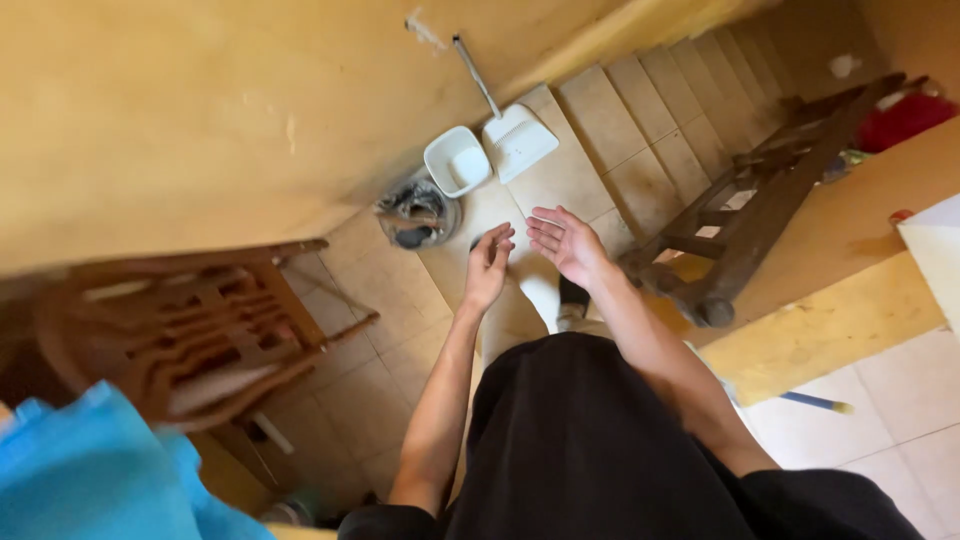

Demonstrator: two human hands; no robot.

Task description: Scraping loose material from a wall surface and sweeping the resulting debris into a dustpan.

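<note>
Fingers of both the left hand (487, 268) and the right hand (566, 243) are spread open, holding nothing, palms facing each other, just apart. Beyond them on the tiled floor (400, 300) stand a white square plastic basin (457, 160) and a white long-handled dustpan (515, 135).

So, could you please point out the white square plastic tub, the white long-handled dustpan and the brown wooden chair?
White square plastic tub (457, 160), head view, on its inner floor.
White long-handled dustpan (519, 141), head view, on the flat pan.
Brown wooden chair (195, 335), head view, on the slatted seat.
</note>
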